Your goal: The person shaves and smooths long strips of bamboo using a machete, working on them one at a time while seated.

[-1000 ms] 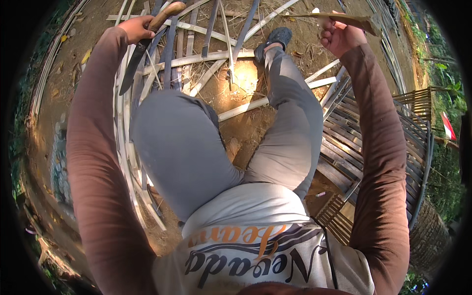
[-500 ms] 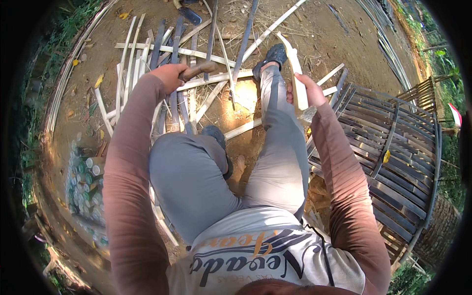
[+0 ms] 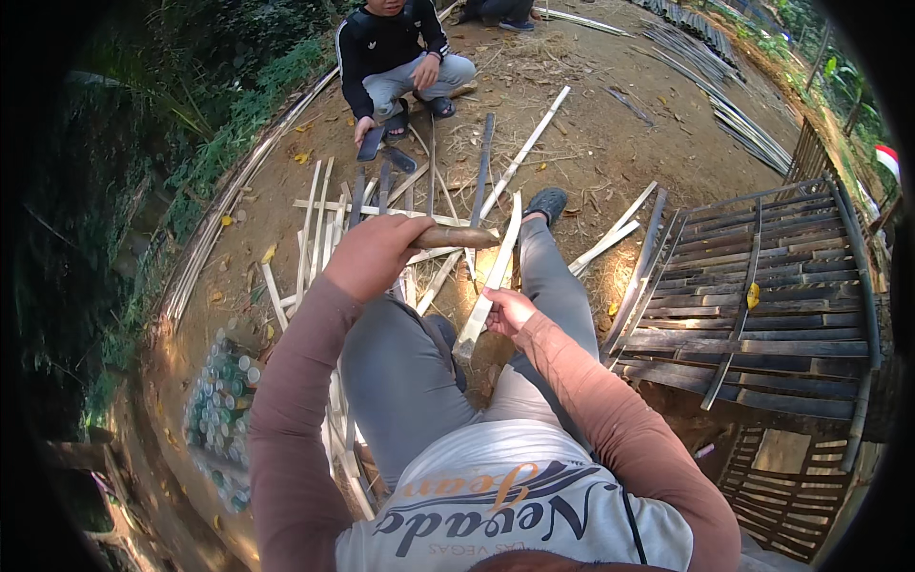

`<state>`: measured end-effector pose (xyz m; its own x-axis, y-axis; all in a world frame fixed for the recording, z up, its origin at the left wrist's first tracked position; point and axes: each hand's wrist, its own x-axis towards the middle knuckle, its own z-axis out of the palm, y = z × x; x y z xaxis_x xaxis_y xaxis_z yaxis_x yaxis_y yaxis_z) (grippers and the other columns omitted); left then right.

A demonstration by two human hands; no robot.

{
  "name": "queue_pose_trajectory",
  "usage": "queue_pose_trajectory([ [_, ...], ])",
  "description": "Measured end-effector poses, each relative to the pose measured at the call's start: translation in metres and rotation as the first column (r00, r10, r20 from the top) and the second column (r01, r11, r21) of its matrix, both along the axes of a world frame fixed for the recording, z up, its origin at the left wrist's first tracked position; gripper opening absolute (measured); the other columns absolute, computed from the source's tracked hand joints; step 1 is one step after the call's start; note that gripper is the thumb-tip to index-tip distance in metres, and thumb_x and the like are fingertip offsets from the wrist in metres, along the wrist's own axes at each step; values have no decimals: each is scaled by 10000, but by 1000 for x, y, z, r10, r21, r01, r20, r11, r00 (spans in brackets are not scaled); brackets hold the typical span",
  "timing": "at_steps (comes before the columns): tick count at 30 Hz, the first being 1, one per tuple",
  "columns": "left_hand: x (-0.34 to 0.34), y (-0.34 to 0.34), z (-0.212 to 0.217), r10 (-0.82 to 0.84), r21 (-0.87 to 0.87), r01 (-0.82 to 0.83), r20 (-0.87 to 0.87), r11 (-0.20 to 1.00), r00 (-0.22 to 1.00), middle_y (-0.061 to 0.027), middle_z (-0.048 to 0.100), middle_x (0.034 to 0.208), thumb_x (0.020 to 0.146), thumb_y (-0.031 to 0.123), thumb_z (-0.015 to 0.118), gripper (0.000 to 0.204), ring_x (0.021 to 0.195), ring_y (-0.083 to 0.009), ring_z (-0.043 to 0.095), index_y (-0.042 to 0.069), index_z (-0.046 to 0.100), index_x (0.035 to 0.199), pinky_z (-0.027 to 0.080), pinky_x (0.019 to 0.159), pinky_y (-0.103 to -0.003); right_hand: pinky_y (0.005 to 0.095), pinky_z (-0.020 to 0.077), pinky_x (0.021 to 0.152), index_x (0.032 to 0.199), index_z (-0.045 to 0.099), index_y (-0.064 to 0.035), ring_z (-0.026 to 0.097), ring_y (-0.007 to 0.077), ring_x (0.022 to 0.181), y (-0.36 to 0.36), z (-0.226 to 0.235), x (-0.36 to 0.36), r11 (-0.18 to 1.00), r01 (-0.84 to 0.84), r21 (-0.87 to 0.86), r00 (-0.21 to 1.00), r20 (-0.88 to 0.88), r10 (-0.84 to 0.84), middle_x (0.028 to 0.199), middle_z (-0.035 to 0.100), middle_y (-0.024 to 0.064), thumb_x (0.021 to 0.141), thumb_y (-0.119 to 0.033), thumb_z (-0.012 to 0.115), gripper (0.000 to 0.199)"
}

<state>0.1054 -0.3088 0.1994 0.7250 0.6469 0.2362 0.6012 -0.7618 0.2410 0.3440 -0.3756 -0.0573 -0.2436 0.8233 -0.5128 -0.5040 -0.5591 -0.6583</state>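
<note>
Seated worker splitting bamboo on bare ground. The left hand (image 3: 374, 255) is closing in a full fist around the brown wooden handle of a chopping knife (image 3: 456, 236), raised in front of the knees; the blade itself is not clearly showing. The right hand (image 3: 508, 310) is clamping its fingers around the lower part of a pale bamboo slat (image 3: 490, 281), which is standing tilted between the legs, its top near the handle and its foot by the grey trousers (image 3: 400, 381). More split bamboo strips (image 3: 324, 224) are lying scattered on the dirt ahead, and a woven bamboo panel (image 3: 753, 305) is lying to the right. A second person (image 3: 396, 57) is crouching beyond the strips. For a clean cut, judging from this grip, the slat should be kept steady and the holding fingers well below the blade's path.
</note>
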Motion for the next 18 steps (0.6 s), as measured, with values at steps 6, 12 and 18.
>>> queue_pose_trajectory([
  [6, 59, -3, -19, -242, 151, 248, -55, 957, 969, -81, 697, 1022, 866, 94, 688, 332, 933, -309, 674, 140, 679, 1194, 533, 800, -418, 264, 511, 561, 1158, 598, -98, 634, 116, 661, -23, -25, 22, 999, 25, -22, 988, -155, -28, 879, 686, 27, 1015, -286, 652, 242],
  [12, 83, 16, -70, -360, 60, 358, 33, 932, 932, -66, 674, 989, 855, 75, 648, 340, 951, -288, 674, 139, 678, 1188, 535, 794, -401, 261, 503, 629, 1408, 495, -78, 586, 93, 726, -13, 5, 17, 999, 42, -21, 973, 226, -36, 949, 648, 4, 963, -208, 722, 516],
  [18, 69, 32, -96, -253, -106, 262, 87, 959, 963, -73, 660, 1012, 858, 79, 640, 315, 961, -295, 671, 148, 677, 1163, 551, 777, -409, 278, 516, 666, 1448, 501, 2, 583, 107, 746, -4, 62, -3, 974, 67, 216, 924, 354, -142, 996, 636, 41, 965, -224, 715, 575],
])
